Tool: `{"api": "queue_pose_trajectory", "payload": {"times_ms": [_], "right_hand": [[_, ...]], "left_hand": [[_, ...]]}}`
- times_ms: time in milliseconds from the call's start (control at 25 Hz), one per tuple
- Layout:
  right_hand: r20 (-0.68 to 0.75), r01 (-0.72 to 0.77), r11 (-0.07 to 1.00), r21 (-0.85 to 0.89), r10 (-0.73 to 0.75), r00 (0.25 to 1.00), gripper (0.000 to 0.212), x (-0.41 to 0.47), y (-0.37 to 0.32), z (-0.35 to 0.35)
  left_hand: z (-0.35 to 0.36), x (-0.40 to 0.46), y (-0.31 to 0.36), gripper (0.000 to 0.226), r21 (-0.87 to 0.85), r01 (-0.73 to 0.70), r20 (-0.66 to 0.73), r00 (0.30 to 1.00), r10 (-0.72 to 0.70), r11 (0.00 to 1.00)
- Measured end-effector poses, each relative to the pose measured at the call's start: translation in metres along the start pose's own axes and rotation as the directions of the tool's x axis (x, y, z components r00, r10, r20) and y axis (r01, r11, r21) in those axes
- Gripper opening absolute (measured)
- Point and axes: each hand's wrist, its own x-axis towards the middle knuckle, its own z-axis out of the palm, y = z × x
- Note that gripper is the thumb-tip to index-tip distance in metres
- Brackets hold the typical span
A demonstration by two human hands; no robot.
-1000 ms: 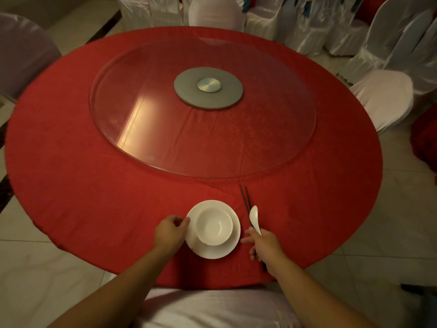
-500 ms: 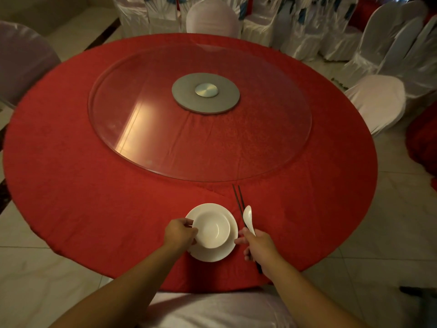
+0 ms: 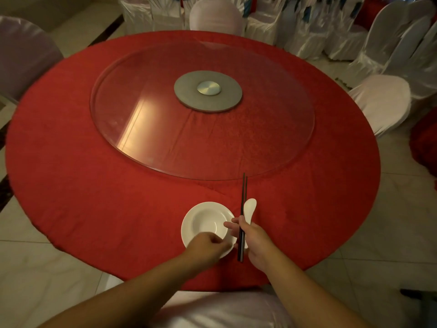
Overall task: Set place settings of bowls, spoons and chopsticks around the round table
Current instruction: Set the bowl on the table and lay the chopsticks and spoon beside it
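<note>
White ceramic bowl (image 3: pixel 209 224) on red-clothed round table (image 3: pixel 94 185): left hand (image 3: pixel 208 248) pinches its rim; right hand (image 3: pixel 254 237) grips black chopsticks (image 3: pixel 243 197) and white spoon (image 3: pixel 250 208).

A red cloth (image 3: pixel 82 185) covers the bench. At its centre lies a clear glass turntable (image 3: pixel 146 129) on a grey disc (image 3: pixel 189 100) with a metal hub (image 3: pixel 209 87). White-covered chairs stand around: one at twelve o'clock (image 3: pixel 215 15), one at three (image 3: pixel 383 100), one at ten (image 3: pixel 23 55). More chairs are stacked at one to two o'clock (image 3: pixel 335 27). The floor (image 3: pixel 35 268) is pale tile.

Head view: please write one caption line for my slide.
Two hands arrange white ceramic bowl, spoon, black chopsticks on red round table.
</note>
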Motion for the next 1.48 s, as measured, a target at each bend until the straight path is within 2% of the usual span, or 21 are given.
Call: {"api": "queue_pose_trajectory", "payload": {"times_ms": [40,120,240,320,400,520,600,720,840,1000,1480], "right_hand": [[0.007,0.002,1.000,-0.005,-0.002,1.000,0.035,0.001,0.000,0.000],[0.017,0.009,1.000,-0.014,-0.009,1.000,0.035,0.001,0.001,0.000],[0.064,0.029,0.998,-0.051,-0.026,0.998,0.037,0.000,0.004,-0.005],[0.114,0.036,0.995,-0.090,-0.026,0.993,0.038,-0.001,0.006,-0.009],[0.077,0.030,0.990,-0.138,-0.019,0.997,0.037,-0.002,0.007,-0.011],[-0.179,0.012,0.973,-0.231,-0.055,0.982,0.032,-0.003,0.014,-0.016],[-0.258,-0.008,0.974,-0.225,-0.052,0.965,0.030,-0.001,0.020,-0.023],[-0.242,-0.043,0.983,-0.177,-0.001,0.970,0.028,-0.001,0.030,-0.029],[-0.223,-0.079,0.980,-0.185,0.036,0.974,0.016,-0.002,0.038,-0.030],[-0.224,-0.110,0.979,-0.169,0.071,0.972,0.015,0.004,0.043,-0.026],[-0.309,-0.076,0.984,-0.163,0.022,0.951,0.019,0.028,0.056,-0.018]], "left_hand": [[0.008,-0.003,0.002,0.040,-0.074,0.084,0.117,0.990,-0.075,0.994],[0.018,-0.003,0.003,0.037,-0.237,0.190,0.273,0.954,-0.122,0.953],[0.026,0.002,0.001,0.018,-0.441,0.284,0.358,0.925,-0.123,0.852],[0.029,0.006,-0.003,0.011,-0.495,0.324,0.394,0.911,-0.124,0.807],[0.031,0.008,-0.008,0.006,-0.507,0.338,0.411,0.903,-0.123,0.793],[0.036,0.010,-0.015,0.007,-0.514,0.385,0.420,0.892,-0.166,0.767],[0.041,0.011,-0.018,0.007,-0.522,0.422,0.454,0.873,-0.177,0.741],[0.045,0.012,-0.022,0.010,-0.507,0.467,0.495,0.846,-0.199,0.725],[0.047,0.013,-0.026,0.009,-0.499,0.510,0.509,0.827,-0.239,0.700],[0.047,0.015,-0.032,0.011,-0.518,0.546,0.520,0.812,-0.265,0.659],[0.050,0.023,-0.039,0.012,-0.573,0.598,0.495,0.797,-0.345,0.561]]}}
